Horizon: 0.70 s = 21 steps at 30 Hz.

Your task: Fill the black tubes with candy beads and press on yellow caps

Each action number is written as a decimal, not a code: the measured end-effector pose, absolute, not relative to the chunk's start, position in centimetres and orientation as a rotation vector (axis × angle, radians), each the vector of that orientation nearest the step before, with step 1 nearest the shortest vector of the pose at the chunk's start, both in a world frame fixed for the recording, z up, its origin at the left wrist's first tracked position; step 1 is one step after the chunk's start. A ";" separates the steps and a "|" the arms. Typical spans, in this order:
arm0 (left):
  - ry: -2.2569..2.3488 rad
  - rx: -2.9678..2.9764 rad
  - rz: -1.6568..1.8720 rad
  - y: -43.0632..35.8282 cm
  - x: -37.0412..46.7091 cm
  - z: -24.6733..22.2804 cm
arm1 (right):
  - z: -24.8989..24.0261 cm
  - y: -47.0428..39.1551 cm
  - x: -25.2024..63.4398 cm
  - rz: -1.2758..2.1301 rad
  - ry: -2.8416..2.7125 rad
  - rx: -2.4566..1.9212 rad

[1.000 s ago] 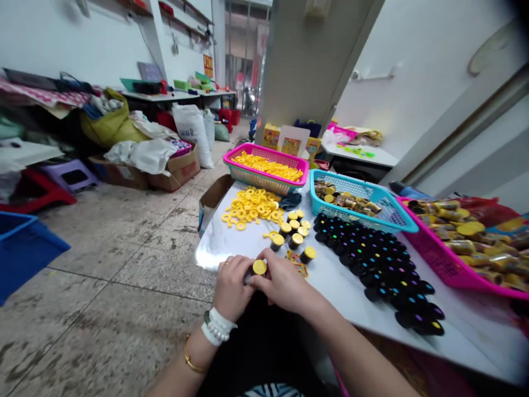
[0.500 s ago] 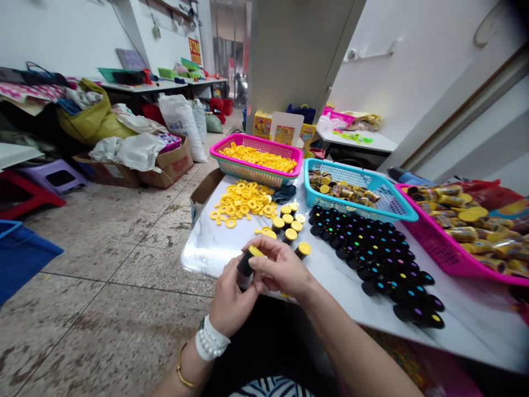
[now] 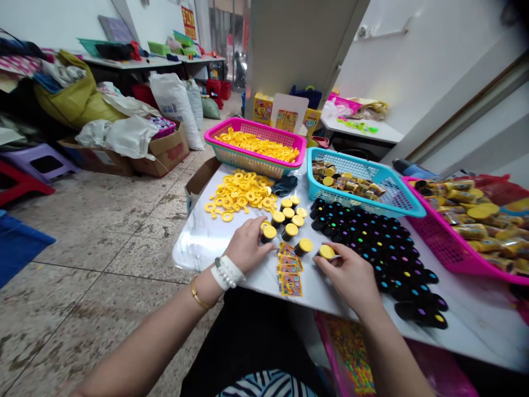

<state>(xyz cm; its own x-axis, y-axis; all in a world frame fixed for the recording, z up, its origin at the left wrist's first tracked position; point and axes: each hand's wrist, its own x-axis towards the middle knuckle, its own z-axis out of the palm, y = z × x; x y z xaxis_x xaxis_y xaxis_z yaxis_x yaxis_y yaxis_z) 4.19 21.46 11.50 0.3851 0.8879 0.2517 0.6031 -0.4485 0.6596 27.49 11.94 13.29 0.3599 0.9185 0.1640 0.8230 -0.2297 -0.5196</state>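
My right hand (image 3: 351, 273) pinches a small tube with a yellow cap (image 3: 327, 252) at the table's near side, thumb and fingers closed on its sides. My left hand (image 3: 246, 245) is closed about a black tube with a yellow cap (image 3: 268, 234), its fingers behind and its thumb in front. Several more yellow-capped black tubes (image 3: 290, 230) stand upright between my hands. Below them lie small printed yellow cards (image 3: 290, 270). Loose yellow ring-shaped parts (image 3: 242, 193) are heaped beyond my left hand. Rows of black pieces with coloured dots (image 3: 372, 242) lie right of my right hand.
A pink basket (image 3: 303, 149) of yellow parts stands at the back, beside a blue basket (image 3: 407, 190) of printed tubes. Another pink basket (image 3: 438, 248) holds more tubes at right. A dark cloth (image 3: 285, 186) lies between. Below the table edge sits a bag of colourful bits (image 3: 351, 353).
My hands, earlier together on one yellow-capped tube, have separated. The right has carried a capped tube right and down to the table; the left has moved to the standing tubes. The printed cards are now uncovered.
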 end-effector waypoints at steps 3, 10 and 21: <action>1.241 2.243 0.726 23.0 6.1 11.9 | 12.3 13.4 26.6 0.277 -1.566 -2.050; 1.242 2.297 0.637 25.0 8.8 12.2 | 12.5 16.0 25.0 0.243 -1.646 -2.066; 1.413 2.379 0.575 25.2 7.7 12.4 | 12.3 15.4 24.7 0.267 -1.535 -2.031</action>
<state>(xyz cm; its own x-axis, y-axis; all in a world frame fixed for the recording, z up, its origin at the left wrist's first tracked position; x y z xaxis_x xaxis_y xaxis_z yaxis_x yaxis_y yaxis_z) 7.71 25.16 12.45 0.4319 0.8839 0.1793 0.7577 -0.4634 0.4595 24.74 15.40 12.31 0.3201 0.9306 0.1776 0.8160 -0.1756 -0.5508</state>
